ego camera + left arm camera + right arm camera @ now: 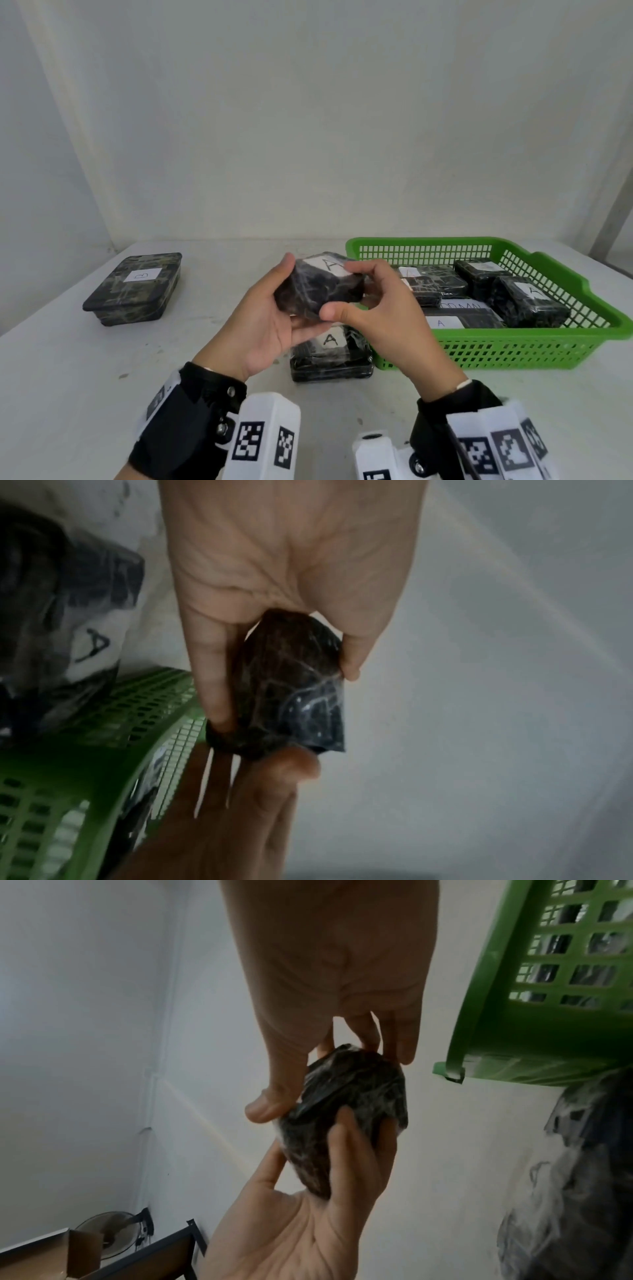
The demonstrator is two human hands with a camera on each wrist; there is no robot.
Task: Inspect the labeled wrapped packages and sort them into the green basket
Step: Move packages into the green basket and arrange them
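Observation:
Both hands hold one small dark wrapped package (320,286) above the table, its white label marked A facing up. My left hand (274,315) cups it from the left and below; my right hand (370,301) pinches its right end with thumb in front. The wrist views show the same package (294,685) (349,1112) gripped by fingers on both sides. Below the hands a second package labeled A (330,353) lies on the table. The green basket (513,346) at the right holds several wrapped packages with A labels.
A larger dark wrapped box labeled B (135,287) sits at the table's far left. The white table (85,377) runs to a white wall behind. A fan and a cardboard box (82,1250) show low down in the right wrist view.

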